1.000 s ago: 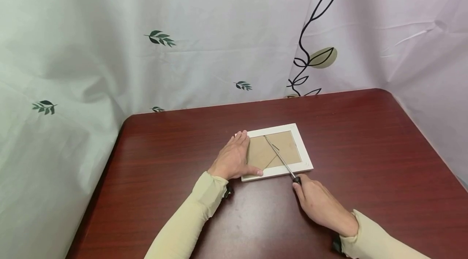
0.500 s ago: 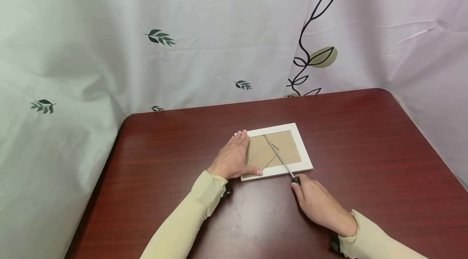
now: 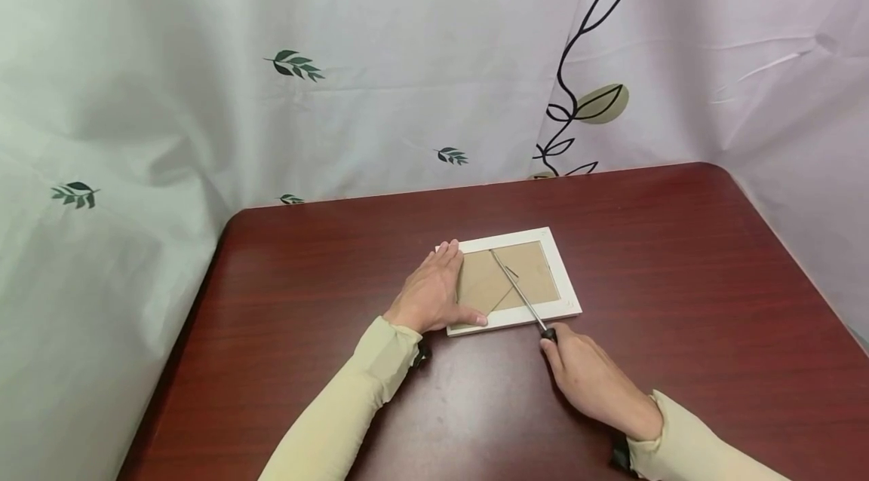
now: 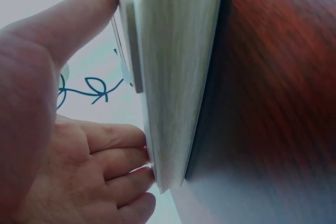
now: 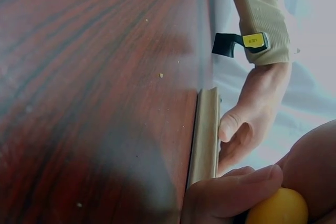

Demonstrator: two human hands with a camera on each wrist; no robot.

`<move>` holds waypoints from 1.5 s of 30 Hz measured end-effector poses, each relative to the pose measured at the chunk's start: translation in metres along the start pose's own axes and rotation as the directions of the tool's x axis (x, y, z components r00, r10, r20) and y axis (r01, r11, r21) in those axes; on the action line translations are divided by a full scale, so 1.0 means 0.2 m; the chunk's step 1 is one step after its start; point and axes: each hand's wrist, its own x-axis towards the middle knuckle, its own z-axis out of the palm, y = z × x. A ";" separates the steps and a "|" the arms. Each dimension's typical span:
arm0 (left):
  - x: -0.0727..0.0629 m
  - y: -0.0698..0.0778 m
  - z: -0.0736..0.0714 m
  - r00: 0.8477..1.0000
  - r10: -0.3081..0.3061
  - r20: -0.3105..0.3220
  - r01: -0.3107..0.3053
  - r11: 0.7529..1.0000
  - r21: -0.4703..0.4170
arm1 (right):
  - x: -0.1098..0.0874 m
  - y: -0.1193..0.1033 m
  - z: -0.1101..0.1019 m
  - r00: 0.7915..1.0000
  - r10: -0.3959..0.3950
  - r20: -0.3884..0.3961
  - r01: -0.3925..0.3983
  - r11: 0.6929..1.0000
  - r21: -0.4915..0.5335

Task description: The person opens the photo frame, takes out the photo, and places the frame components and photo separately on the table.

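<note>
My right grip (image 3: pixel 597 379) clamps a screwdriver (image 3: pixel 532 309) over the frame (image 3: pixel 560 275); my left grip (image 3: pixel 429 294), spread, touches the frame's left end.

White frame (image 3: pixel 558 270), tan backing (image 3: pixel 478 279) — streaked red-brown table (image 3: pixel 326 270) — leaf-patterned curtain (image 3: pixel 394 21).

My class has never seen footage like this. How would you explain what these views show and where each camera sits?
There is no machine here, just a person's two bare hands. The head camera looks forward and down; each wrist camera looks at its own hand's work, so the table appears turned sideways there. On the table lies a white frame around a tan panel. The left hand rests on the frame's left end. The right hand grips a screwdriver-like tool, its metal shaft reaching across the panel. Behind hangs a leaf-patterned curtain.
</note>
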 end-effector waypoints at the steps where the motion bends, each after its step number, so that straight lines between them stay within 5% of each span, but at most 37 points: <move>1: 0.00 0.00 0.00 1.000 0.001 -0.001 -0.001 1.000 -0.001 | 0.00 0.00 0.00 1.000 0.000 0.002 0.000 1.000 0.000; 45: -0.01 0.02 -0.02 1.000 -0.012 0.009 0.012 0.999 0.031 | 0.00 0.00 0.00 1.000 0.007 0.005 -0.008 1.000 0.024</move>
